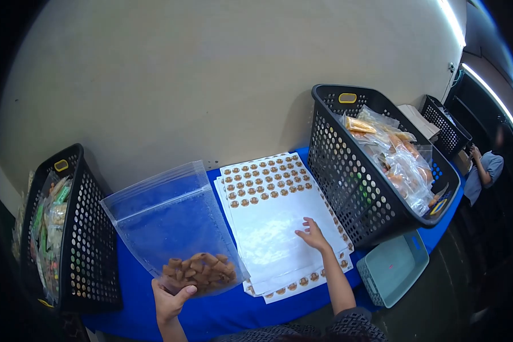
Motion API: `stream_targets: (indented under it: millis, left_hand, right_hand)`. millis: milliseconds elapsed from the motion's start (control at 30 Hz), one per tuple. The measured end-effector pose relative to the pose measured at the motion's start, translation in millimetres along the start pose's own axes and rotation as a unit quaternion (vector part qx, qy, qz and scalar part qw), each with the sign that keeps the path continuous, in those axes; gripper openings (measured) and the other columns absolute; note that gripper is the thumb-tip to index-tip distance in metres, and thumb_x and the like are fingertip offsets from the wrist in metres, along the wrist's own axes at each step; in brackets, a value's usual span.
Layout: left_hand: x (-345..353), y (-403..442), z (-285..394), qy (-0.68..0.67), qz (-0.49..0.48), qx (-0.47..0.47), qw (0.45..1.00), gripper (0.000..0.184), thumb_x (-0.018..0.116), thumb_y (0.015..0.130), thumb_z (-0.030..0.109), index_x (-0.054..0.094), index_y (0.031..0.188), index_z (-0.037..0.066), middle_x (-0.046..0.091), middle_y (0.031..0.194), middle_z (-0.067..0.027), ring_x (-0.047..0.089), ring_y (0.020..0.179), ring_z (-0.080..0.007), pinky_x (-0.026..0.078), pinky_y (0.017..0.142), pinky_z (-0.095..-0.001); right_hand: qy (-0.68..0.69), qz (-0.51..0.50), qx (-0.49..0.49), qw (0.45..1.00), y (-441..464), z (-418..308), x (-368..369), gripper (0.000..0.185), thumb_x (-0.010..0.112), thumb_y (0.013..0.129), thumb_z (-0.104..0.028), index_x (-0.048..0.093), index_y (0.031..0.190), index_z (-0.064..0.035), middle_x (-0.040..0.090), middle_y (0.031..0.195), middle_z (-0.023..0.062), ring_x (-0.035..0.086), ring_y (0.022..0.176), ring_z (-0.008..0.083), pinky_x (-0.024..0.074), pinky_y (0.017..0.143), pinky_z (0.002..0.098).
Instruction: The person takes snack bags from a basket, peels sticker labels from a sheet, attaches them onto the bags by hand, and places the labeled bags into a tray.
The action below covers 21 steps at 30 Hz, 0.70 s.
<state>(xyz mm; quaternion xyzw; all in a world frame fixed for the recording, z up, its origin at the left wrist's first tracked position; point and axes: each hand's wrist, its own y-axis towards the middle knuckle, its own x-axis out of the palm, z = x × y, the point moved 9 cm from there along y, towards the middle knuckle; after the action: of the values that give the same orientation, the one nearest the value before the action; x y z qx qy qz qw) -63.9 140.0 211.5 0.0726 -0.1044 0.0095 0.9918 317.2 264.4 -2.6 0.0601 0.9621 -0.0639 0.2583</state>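
Zip pouch (168, 225) over the surface (137, 310), bottom toward its near edge. Left hand (172, 299) clamped on pouch bottom; right hand (313, 235) free, fingers apart over sticker sheets (268, 233). Likely light, limp, slick; brown pieces (198, 272) maybe brittle. Grip upper corners.

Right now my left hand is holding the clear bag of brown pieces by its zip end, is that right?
Not quite: the head view shows your left hand holding the clear bag of brown pieces by the filled end, opposite the zip.
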Motion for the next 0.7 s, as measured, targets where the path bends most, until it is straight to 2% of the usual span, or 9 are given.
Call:
stream_targets:
  millis: [67, 200, 267, 400, 467, 500, 533, 600, 700]
  left_hand:
    - [21, 7, 6, -0.031, 0.045, 0.029, 0.998, 0.041, 0.071, 0.061, 0.007, 0.053, 0.094, -0.007, 0.059, 0.087, -0.0108, 0.056, 0.080, -0.0150, 0.045, 0.073, -0.0276]
    - [53, 14, -2, -0.031, 0.064, 0.012, 0.997, 0.042, 0.071, 0.061, 0.008, 0.052, 0.096, -0.007, 0.059, 0.087, -0.0117, 0.056, 0.081, -0.0158, 0.045, 0.074, -0.0290]
    - [57, 14, -9, 0.016, 0.048, 0.012, 0.999, 0.044, 0.071, 0.061, 0.008, 0.050, 0.097, -0.008, 0.058, 0.090, -0.0125, 0.056, 0.080, -0.0165, 0.045, 0.074, -0.0290]
    - [56, 11, -23, 0.089, 0.063, -0.040, 0.993, 0.050, 0.072, 0.059, 0.012, 0.049, 0.097, -0.008, 0.056, 0.091, -0.0115, 0.056, 0.084, -0.0182, 0.043, 0.078, -0.0290]
    - [43, 3, -42, 0.164, 0.056, -0.149, 0.973, 0.064, 0.073, 0.064, 0.018, 0.041, 0.113, -0.007, 0.053, 0.101, -0.0138, 0.053, 0.089, -0.0195, 0.043, 0.077, -0.0292]
    - [47, 7, -32, 0.162, 0.065, -0.107, 0.979, 0.045, 0.068, 0.068, 0.006, 0.049, 0.107, -0.005, 0.056, 0.097, -0.0086, 0.053, 0.085, -0.0136, 0.042, 0.077, -0.0251]
    - [48, 7, -32, 0.167, 0.067, -0.111, 0.977, 0.045, 0.068, 0.068, 0.006, 0.049, 0.107, -0.005, 0.056, 0.097, -0.0086, 0.053, 0.085, -0.0136, 0.042, 0.077, -0.0251]
    - [43, 5, -33, 0.179, 0.096, -0.123, 0.971, 0.049, 0.070, 0.067, 0.009, 0.047, 0.109, -0.006, 0.055, 0.098, -0.0095, 0.053, 0.085, -0.0146, 0.042, 0.077, -0.0257]
    - [40, 2, -34, 0.164, 0.108, -0.128, 0.972, 0.051, 0.070, 0.067, 0.009, 0.046, 0.109, -0.007, 0.055, 0.098, -0.0095, 0.053, 0.085, -0.0142, 0.042, 0.076, -0.0255]
  right_hand:
    - [-0.060, 0.033, -0.039, 0.997, 36, 5, -17, 0.056, 0.066, 0.067, -0.021, 0.040, 0.112, -0.0003, 0.049, 0.099, 0.0178, 0.051, 0.086, 0.0274, 0.0433, 0.073, 0.0345]
    - [-0.088, 0.075, -0.069, 0.991, 116, 31, -33, 0.046, 0.063, 0.066, -0.015, 0.045, 0.106, 0.0000, 0.048, 0.097, 0.0187, 0.050, 0.086, 0.0308, 0.0422, 0.074, 0.0351]
    - [-0.211, 0.140, -0.149, 0.956, 141, 23, -40, 0.036, 0.059, 0.069, -0.009, 0.049, 0.102, 0.0012, 0.047, 0.097, 0.0176, 0.049, 0.088, 0.0302, 0.0417, 0.076, 0.0359]
    - [-0.193, 0.137, -0.080, 0.968, 175, 34, -38, 0.033, 0.053, 0.072, -0.006, 0.048, 0.103, 0.0014, 0.045, 0.102, 0.0191, 0.048, 0.091, 0.0334, 0.0396, 0.079, 0.0385]
    - [-0.250, 0.162, -0.007, 0.955, 174, 33, -37, 0.032, 0.049, 0.074, -0.005, 0.046, 0.105, 0.0018, 0.041, 0.106, 0.0190, 0.046, 0.093, 0.0331, 0.0397, 0.078, 0.0396]
    - [-0.247, 0.182, -0.016, 0.952, 173, 29, -36, 0.030, 0.046, 0.077, -0.008, 0.046, 0.104, 0.0029, 0.040, 0.110, 0.0194, 0.042, 0.100, 0.0330, 0.0348, 0.084, 0.0384]
    - [-0.244, 0.176, -0.014, 0.954, 170, 29, -30, 0.030, 0.046, 0.077, -0.008, 0.046, 0.104, 0.0029, 0.040, 0.110, 0.0194, 0.042, 0.100, 0.0330, 0.0348, 0.084, 0.0384]
    - [-0.340, 0.231, -0.036, 0.911, 154, 13, -33, 0.034, 0.047, 0.078, -0.013, 0.045, 0.108, 0.0015, 0.039, 0.114, 0.0168, 0.038, 0.104, 0.0294, 0.0296, 0.088, 0.0381]
    - [-0.346, 0.232, -0.035, 0.909, 149, 12, -33, 0.037, 0.048, 0.079, -0.017, 0.043, 0.112, -0.0002, 0.039, 0.118, 0.0144, 0.037, 0.106, 0.0271, 0.0274, 0.089, 0.0377]
